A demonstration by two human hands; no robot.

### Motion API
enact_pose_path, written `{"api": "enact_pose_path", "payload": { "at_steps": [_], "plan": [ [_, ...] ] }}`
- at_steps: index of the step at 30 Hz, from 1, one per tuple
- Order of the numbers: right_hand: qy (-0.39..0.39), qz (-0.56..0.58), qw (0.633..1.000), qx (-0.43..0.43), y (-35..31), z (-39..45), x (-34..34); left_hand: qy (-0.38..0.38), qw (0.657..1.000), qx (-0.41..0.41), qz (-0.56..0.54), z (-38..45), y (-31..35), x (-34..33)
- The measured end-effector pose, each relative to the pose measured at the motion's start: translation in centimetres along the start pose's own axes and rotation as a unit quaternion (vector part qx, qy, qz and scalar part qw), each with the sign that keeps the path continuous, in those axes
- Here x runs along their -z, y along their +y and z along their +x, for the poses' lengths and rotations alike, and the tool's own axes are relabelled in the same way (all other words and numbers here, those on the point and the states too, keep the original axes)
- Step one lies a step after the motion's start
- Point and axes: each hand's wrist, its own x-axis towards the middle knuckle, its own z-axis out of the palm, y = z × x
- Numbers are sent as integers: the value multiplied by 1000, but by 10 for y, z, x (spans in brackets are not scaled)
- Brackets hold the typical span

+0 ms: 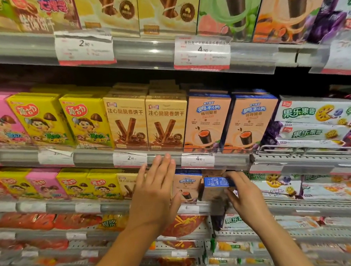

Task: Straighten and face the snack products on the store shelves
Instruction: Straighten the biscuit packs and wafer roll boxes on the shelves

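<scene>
Shelf-facing time, and I'm on the row with the peach wafer-roll boxes. My right hand (244, 192) has its fingers curled round one box (216, 189) that's sitting skewed: its blue side panel is pointing at me instead of the printed front, so it's the odd one out. It's right beside its neighbour (187, 186), which already faces forward, and I reckon I'm holding it by the edge so I can twist it round to match.

My left hand (155, 191) is flat, fingers straight and together, not gripping anything. It's in front of the neighbour box and the chocolate-stick boxes (127, 187) next to it, fingertips up by the shelf rail (164, 159) above. Can't tell for sure if the palm is actually touching the cartons, but my guess is it's there to keep the row from sliding while I turn the crooked one.

Row above (207, 120) looks neatly faced already.
</scene>
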Motion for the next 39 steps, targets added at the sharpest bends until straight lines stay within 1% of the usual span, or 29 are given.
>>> {"api": "enact_pose_path", "payload": {
  "at_steps": [4,7,12,16,18,20,23,24,28,30,31,34,36,37,39],
  "plan": [
    [-18,-19,999,31,0,3,2,8,1000,-3,-1,-1,-1,-2],
    [-9,-36,998,50,0,-4,7,18,1000,-6,-7,-1,-3,0],
    [-2,-14,998,67,-6,-26,12,26,999,-1,-18,-4,1,9],
    [-7,5,998,65,-15,-43,6,33,998,7,-62,-4,16,22],
    [-7,21,998,60,-20,-54,2,30,995,-19,-88,-10,31,24],
    [-5,42,997,60,-26,-63,-1,-10,993,-48,-111,-20,45,20],
    [-9,66,996,65,-31,-71,-5,-93,988,-63,-105,-28,57,3],
    [-14,75,995,65,-32,-72,-7,-109,986,-66,-109,-30,58,-1],
    [-60,110,990,68,-32,-75,-6,-125,982,-55,-133,-33,57,-1],
    [-82,145,985,44,-26,-70,-3,-132,982,-48,-123,-37,51,1],
    [-77,143,986,28,-20,-65,-2,-135,983,-43,-120,-40,47,0],
    [-14,37,999,-17,3,-38,-6,-154,982,-28,-109,-47,37,-1],
    [15,-47,998,-36,12,-14,-9,-170,980,-18,-101,-51,34,-2],
    [14,-93,995,-41,14,-2,-10,-173,980,-16,-97,-52,33,-1],
    [-18,-173,983,-62,10,18,-9,-179,979,-11,-99,-54,32,4]
  ]
}}
